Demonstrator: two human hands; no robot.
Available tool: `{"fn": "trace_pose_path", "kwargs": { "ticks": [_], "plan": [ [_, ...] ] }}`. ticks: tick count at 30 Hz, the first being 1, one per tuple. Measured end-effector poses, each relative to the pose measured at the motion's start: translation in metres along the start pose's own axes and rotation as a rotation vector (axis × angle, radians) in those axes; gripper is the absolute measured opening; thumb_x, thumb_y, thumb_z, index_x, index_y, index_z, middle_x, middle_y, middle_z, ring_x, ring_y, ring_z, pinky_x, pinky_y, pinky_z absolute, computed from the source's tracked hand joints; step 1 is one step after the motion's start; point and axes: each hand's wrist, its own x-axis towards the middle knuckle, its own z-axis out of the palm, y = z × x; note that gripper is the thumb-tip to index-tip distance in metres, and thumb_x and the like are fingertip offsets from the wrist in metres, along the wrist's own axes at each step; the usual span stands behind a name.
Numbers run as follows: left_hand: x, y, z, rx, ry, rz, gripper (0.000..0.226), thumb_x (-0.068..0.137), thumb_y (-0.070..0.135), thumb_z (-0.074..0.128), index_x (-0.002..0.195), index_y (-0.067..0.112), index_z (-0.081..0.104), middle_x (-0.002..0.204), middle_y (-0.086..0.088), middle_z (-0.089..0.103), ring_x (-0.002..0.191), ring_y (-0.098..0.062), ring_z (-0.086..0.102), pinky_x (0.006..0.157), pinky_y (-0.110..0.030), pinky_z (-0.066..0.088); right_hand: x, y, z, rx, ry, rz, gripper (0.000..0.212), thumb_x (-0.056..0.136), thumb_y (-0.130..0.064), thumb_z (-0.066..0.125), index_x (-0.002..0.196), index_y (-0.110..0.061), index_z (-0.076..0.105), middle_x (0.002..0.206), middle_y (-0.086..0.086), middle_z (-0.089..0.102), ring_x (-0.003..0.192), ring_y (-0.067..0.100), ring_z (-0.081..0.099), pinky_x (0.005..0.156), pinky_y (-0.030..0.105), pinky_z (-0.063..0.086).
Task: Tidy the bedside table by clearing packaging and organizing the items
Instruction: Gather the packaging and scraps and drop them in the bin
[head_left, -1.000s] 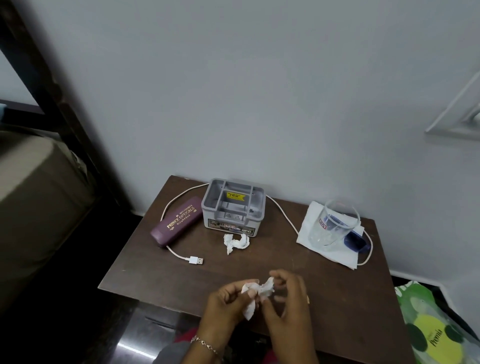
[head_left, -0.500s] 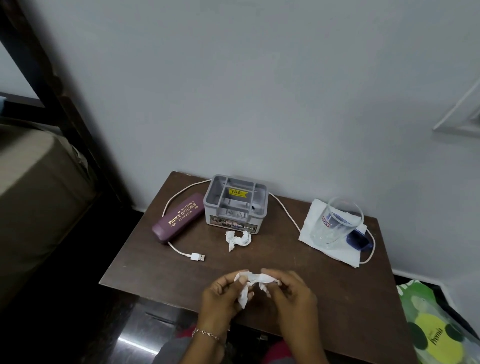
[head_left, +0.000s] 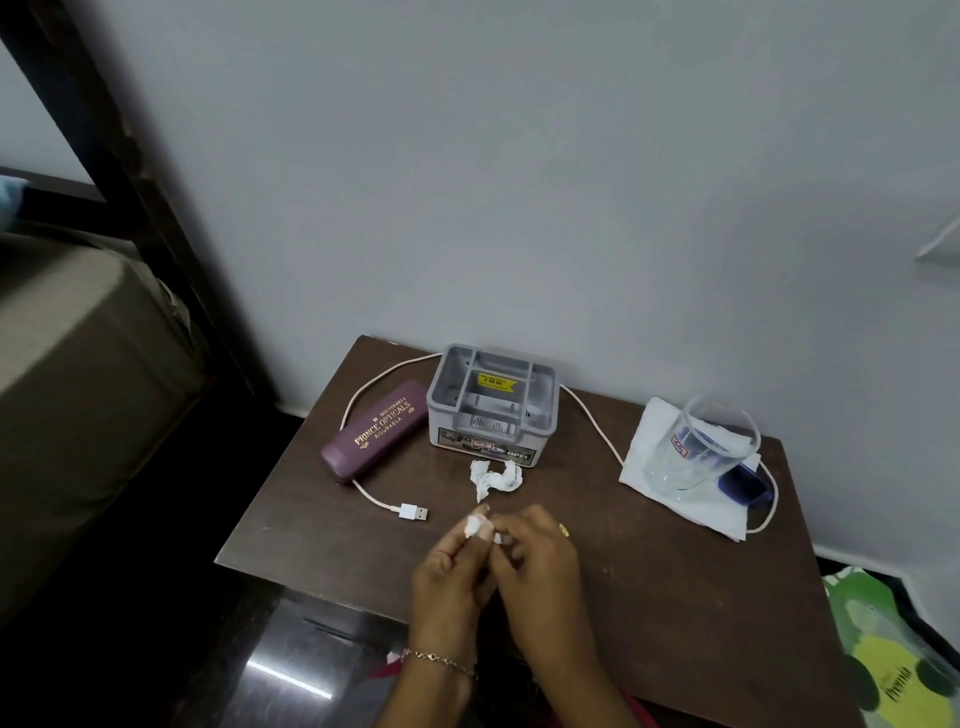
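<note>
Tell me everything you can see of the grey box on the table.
The grey box looks like moulded plastic: square, rounded corners, open top, dividers forming several compartments. A yellow price sticker sits inside; a printed label runs along its front wall. It stands upright at the back of the table. A white cable passes behind it, a maroon spectacle case lies by its left corner, crumpled paper just in front.

Organiser box (head_left: 488, 447): placed at rear centre of the counter (head_left: 675, 597). Spectacle case (head_left: 375, 437): laid just beside it, on the left. Cable (head_left: 592, 423): run behind the box, its plug (head_left: 413, 512) laid before the case. Crumpled paper (head_left: 493, 477): laid just before the box. Glass (head_left: 698, 449): stood on a napkin (head_left: 649, 447), at the right. Bed (head_left: 78, 374): set left of the counter.
</note>
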Motion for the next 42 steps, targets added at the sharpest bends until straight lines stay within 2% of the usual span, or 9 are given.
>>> {"fn": "trace_pose_path", "kwargs": {
  "ticks": [4,7,12,18,21,24,31,35,42],
  "plan": [
    [0.011,0.005,-0.012,-0.028,0.114,0.062,0.028,0.09,0.006,0.053,0.116,0.003,0.062,0.097,-0.011,0.07,0.075,-0.007,0.069,0.065,-0.013,0.056,0.017,0.003,0.006,0.029,0.056,0.038,0.037,0.071,0.006,0.054,0.082,-0.024,0.071,0.089,-0.008,0.063,0.079,0.007,0.06,0.071,0.015,0.046],
    [0.015,0.007,-0.019,-0.031,0.161,0.106,0.025,0.089,0.006,0.054,0.112,0.003,0.063,0.115,-0.014,0.066,0.089,-0.011,0.066,0.066,-0.013,0.055,0.034,0.009,0.016,-0.157,0.09,-0.037,0.039,0.078,0.001,0.056,0.106,-0.022,0.066,0.11,-0.008,0.055,0.098,0.007,0.054,0.086,0.008,0.038],
    [0.014,0.009,-0.023,-0.017,0.142,0.136,0.031,0.09,0.005,0.052,0.121,0.001,0.054,0.106,-0.013,0.068,0.085,-0.01,0.068,0.062,-0.016,0.057,0.054,0.021,0.029,-0.407,-0.04,-0.021,0.022,0.089,-0.018,0.054,0.108,-0.018,0.065,0.114,0.001,0.054,0.105,0.018,0.054,0.085,0.026,0.046],
    [0.011,0.01,-0.021,-0.087,0.148,0.088,0.037,0.091,0.006,0.052,0.122,-0.012,0.045,0.105,-0.014,0.068,0.075,-0.004,0.071,0.062,-0.018,0.057,0.033,0.0,-0.001,0.187,0.086,0.225,0.018,0.081,-0.002,0.066,0.084,-0.019,0.073,0.09,-0.002,0.07,0.079,0.004,0.065,0.076,0.015,0.047],
    [0.006,0.006,-0.012,-0.105,0.087,0.037,0.034,0.093,0.009,0.049,0.121,-0.009,0.05,0.112,-0.02,0.066,0.074,-0.008,0.071,0.067,-0.021,0.058,0.008,-0.021,-0.028,0.757,-0.077,0.398,0.015,0.082,-0.001,0.064,0.092,-0.01,0.071,0.086,0.004,0.075,0.08,0.009,0.07,0.072,0.019,0.055],
    [-0.004,0.001,0.0,-0.059,0.002,-0.006,0.028,0.094,0.014,0.047,0.116,-0.002,0.055,0.095,-0.015,0.07,0.067,-0.01,0.071,0.059,-0.02,0.058,-0.01,-0.026,-0.045,0.833,-0.166,0.435,0.017,0.082,-0.004,0.065,0.097,-0.009,0.069,0.092,0.008,0.074,0.079,0.011,0.068,0.068,0.018,0.054],
    [-0.024,-0.013,0.028,0.136,-0.186,-0.061,0.023,0.085,0.008,0.059,0.107,0.002,0.059,0.093,-0.017,0.072,0.08,-0.022,0.068,0.063,-0.022,0.058,-0.027,-0.007,-0.066,0.589,0.015,0.304,0.044,0.076,0.006,0.068,0.105,-0.027,0.069,0.108,0.003,0.063,0.089,0.009,0.068,0.077,0.022,0.054],
    [-0.039,-0.025,0.048,0.17,-0.275,-0.108,0.026,0.088,0.015,0.047,0.111,0.01,0.059,0.106,-0.009,0.072,0.09,-0.022,0.067,0.079,-0.029,0.055,-0.044,0.009,-0.087,0.449,0.146,0.253,0.041,0.076,0.003,0.068,0.091,-0.035,0.074,0.096,-0.003,0.068,0.089,0.007,0.068,0.081,0.024,0.054],
    [-0.068,-0.067,0.089,0.642,-0.377,0.127,0.022,0.08,-0.004,0.062,0.085,0.015,0.073,0.083,0.002,0.077,0.076,-0.003,0.069,0.062,-0.012,0.05,-0.079,0.045,-0.137,0.526,0.484,0.335,0.037,0.076,0.006,0.067,0.08,-0.029,0.077,0.089,-0.006,0.073,0.084,0.006,0.069,0.072,0.017,0.053]
  ]
}}
